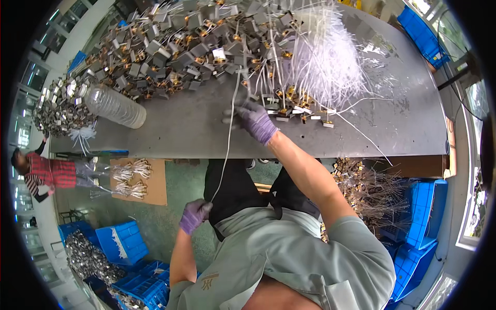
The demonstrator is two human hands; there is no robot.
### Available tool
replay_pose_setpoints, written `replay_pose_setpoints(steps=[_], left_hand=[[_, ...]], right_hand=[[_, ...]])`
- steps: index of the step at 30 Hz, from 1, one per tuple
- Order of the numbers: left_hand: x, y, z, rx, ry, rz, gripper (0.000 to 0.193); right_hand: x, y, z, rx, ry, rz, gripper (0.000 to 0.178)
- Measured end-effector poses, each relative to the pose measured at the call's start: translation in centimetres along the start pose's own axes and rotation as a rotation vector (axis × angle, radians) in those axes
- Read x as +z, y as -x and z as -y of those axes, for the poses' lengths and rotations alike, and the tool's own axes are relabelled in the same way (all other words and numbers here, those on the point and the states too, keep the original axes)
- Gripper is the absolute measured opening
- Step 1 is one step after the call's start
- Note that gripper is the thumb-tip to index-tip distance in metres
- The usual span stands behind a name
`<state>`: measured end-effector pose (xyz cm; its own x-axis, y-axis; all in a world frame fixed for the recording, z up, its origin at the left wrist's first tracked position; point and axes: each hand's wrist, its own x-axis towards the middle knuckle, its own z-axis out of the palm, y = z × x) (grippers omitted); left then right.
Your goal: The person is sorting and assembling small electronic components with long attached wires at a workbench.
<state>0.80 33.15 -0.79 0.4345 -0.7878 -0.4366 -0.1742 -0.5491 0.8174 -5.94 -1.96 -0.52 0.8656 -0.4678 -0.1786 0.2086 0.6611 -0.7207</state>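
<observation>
My left hand [195,216], in a purple glove, is down in front of the table's near edge, over my lap. Its fingers are closed on the lower end of a thin white wire [229,137]. The wire runs up past my right hand toward the heap of small grey metal blocks with copper-coloured parts [196,49]. My right hand [253,121], gloved alike, is over the table just right of the wire. Its fingertips are smeared by motion, so what they hold, if anything, is hidden. Several wired blocks [294,111] lie right beside it.
A bundle of white wires [330,62] spreads over the grey table [170,142]. A clear plastic bottle [116,107] lies at the left. Blue crates [122,243] stand on the floor at both sides. A person in a red checked garment [51,172] is at far left.
</observation>
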Motion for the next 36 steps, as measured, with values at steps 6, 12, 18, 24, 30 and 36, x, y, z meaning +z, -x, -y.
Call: replay_pose_setpoints(steps=[6, 12, 18, 24, 30, 36], left_hand=[[-1.0, 3.0, 4.7, -0.216, 0.067, -0.044, 0.044], [-1.6, 3.5, 6.7, -0.248, 0.065, -0.13, 0.051], [-2.5, 3.1, 6.9, -0.255, 0.034, -0.182, 0.053], [-2.4, 3.3, 6.0, -0.207, 0.063, -0.137, 0.054], [0.3, 0.8, 0.9, -0.141, 0.239, -0.11, 0.049], [1.8, -3.2, -2.9, -0.152, 0.199, -0.087, 0.048]], right_hand=[[1.5, 0.9, 4.0, -0.189, 0.101, -0.275, 0.022], [1.9, 1.8, 7.4, -0.376, 0.081, -0.329, 0.025], [1.4, 2.4, 7.6, -0.451, 0.151, -0.369, 0.026], [2.4, 4.3, 7.6, -0.291, 0.312, -0.312, 0.028], [3.8, 8.0, 4.3, -0.127, 0.454, 0.136, 0.027], [1.5, 7.5, 11.2, -0.495, 0.489, -0.208, 0.027]])
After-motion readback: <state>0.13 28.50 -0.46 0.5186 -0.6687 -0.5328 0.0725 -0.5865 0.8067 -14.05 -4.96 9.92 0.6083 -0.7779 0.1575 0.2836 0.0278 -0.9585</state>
